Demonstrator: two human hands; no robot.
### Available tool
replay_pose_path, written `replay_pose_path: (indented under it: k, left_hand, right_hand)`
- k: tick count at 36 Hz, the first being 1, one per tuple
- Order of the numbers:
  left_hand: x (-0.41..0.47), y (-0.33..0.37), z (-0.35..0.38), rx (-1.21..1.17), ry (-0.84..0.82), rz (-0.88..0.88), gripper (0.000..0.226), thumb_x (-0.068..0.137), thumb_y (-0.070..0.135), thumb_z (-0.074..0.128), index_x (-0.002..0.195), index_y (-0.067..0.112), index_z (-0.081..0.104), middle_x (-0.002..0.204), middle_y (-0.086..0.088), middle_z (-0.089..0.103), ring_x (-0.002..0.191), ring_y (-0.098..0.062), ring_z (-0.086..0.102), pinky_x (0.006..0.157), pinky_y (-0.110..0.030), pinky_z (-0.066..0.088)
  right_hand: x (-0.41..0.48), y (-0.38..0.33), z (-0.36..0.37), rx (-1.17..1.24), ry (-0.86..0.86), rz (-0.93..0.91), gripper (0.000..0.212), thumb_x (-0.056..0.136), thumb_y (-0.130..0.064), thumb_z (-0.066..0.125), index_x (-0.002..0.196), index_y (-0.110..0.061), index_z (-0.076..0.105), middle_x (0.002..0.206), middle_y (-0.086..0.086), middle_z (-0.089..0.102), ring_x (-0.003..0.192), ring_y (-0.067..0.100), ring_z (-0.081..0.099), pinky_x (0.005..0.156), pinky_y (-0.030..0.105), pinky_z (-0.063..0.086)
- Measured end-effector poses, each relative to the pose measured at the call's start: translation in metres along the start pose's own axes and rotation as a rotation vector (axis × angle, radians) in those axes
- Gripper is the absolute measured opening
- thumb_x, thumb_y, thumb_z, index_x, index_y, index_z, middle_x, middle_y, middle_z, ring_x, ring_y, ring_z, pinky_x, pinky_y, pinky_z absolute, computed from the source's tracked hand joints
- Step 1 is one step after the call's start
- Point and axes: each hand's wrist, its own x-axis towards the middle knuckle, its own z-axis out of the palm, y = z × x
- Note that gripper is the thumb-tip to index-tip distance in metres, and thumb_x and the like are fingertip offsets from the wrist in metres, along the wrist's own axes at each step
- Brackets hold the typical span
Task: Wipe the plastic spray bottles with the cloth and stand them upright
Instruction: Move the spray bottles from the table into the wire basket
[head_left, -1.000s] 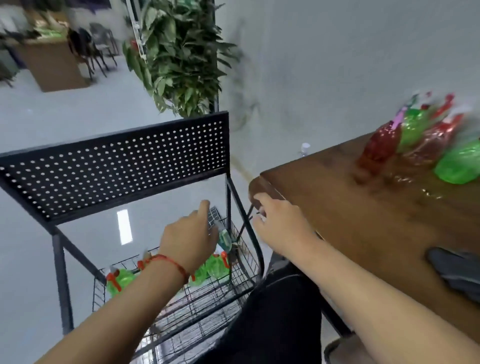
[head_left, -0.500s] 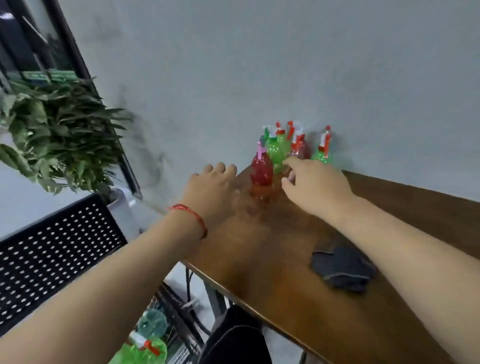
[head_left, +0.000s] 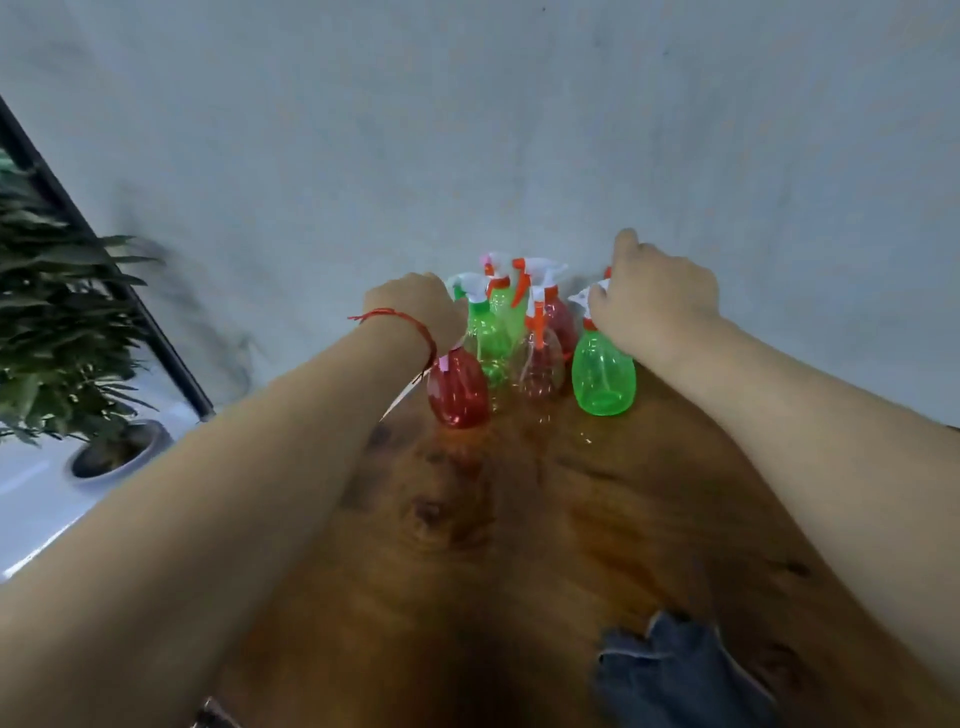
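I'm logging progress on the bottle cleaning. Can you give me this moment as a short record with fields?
Surface: wooden table against a grey wall
Bottles: red and green, clustered upright at the far edge
Left hand: grips the top of the front red bottle
Right hand: fingers grip the spray head of the front green bottle
Cloth: dark, lying on the near part of the table, in neither hand
Beside the table: potted plant
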Motion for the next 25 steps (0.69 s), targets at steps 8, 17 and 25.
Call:
replay_pose_path:
  k: [8,17,25]
  left_hand:
    - [-0.004,0.007,0.017,-0.092,-0.065,-0.002,0.021,0.109,0.027,0.043,0.102,0.012,0.056,0.094,-0.006,0.058,0.089,-0.029,0.059,0.075,-0.038,0.042]
    - [-0.074,-0.017,0.02,-0.189,-0.175,-0.035,0.029,0.112,0.028,0.048,0.134,0.01,0.05,0.12,-0.014,0.064,0.107,-0.037,0.064,0.082,-0.038,0.043]
    - [-0.198,-0.097,-0.022,-0.309,-0.017,-0.091,0.024,0.111,0.038,0.048,0.103,0.016,0.045,0.084,0.002,0.05,0.08,-0.028,0.052,0.074,-0.037,0.037]
  right_hand:
    - [0.009,0.007,0.019,-0.095,-0.116,-0.017,0.031,0.104,-0.026,0.047,0.134,-0.017,0.053,0.121,0.012,0.061,0.114,0.04,0.062,0.077,0.037,0.033]
    - [-0.051,-0.003,-0.01,-0.075,-0.152,-0.006,0.041,0.102,-0.024,0.056,0.142,-0.017,0.052,0.115,0.007,0.07,0.11,0.035,0.068,0.074,0.035,0.04]
    - [-0.141,-0.048,-0.074,0.006,-0.097,-0.127,0.026,0.101,-0.024,0.052,0.124,-0.014,0.06,0.118,0.014,0.068,0.112,0.041,0.065,0.078,0.041,0.042]
